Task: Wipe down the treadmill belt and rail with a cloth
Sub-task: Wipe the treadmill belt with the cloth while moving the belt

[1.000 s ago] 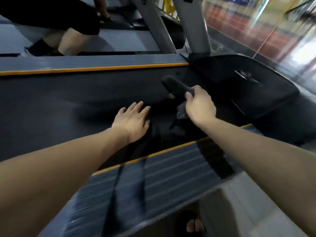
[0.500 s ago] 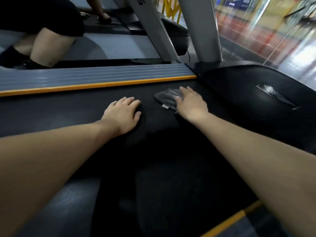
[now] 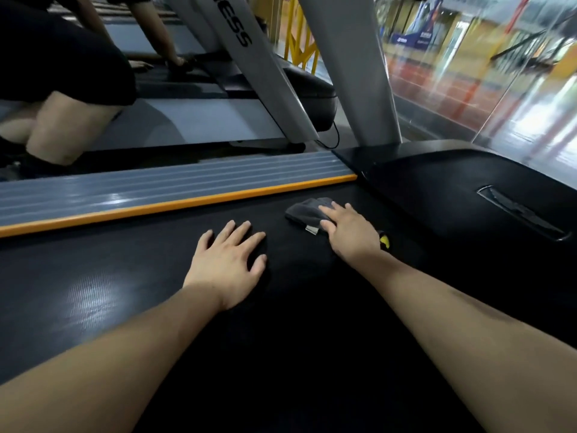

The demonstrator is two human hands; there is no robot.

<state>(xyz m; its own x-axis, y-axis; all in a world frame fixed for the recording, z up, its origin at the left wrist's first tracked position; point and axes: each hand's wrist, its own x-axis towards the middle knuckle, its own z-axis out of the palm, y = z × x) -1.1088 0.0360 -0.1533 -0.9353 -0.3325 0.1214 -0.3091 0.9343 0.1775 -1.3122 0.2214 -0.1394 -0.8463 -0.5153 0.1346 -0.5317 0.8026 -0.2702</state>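
A: Head view, only one. Where is the cloth?

B: Cloth (image 3: pixel 307 212), dark grey, folded, lies flat on the belt (image 3: pixel 109 292) at its far end, near the black motor cover (image 3: pixel 468 195). A small pale tag sticks out at its near edge.

A: Right hand?

B: Right hand (image 3: pixel 351 231) lies palm down on the cloth's right part. Fingers extended and flat, pressing rather than clutching; nothing is curled around the fabric. The cloth's left half shows bare beyond the fingertips.

A: Left hand?

B: Left hand (image 3: pixel 229 265) is flat on the bare belt, fingers spread wide, holding nothing. It sits just left of the cloth and nearer the camera, not touching it. Both forearms run in from the bottom edge.

A: Rail?

B: Rail (image 3: pixel 156 185), grey and ribbed, with an orange strip (image 3: pixel 187 203) along its belt-side edge. It lies beyond the belt, from the left edge to the motor cover. Neither hand touches it; the cloth lies near it but apart.

A: Other items?

B: Small yellow mark (image 3: pixel 385 242) on the belt just right of the right wrist; cannot tell what it is. Two grey uprights (image 3: pixel 346 67) rise behind the rail. Second person's legs (image 3: pixel 62 126) top left on the neighbouring treadmill. Glass panel (image 3: pixel 499 73) to the right, background blurred.
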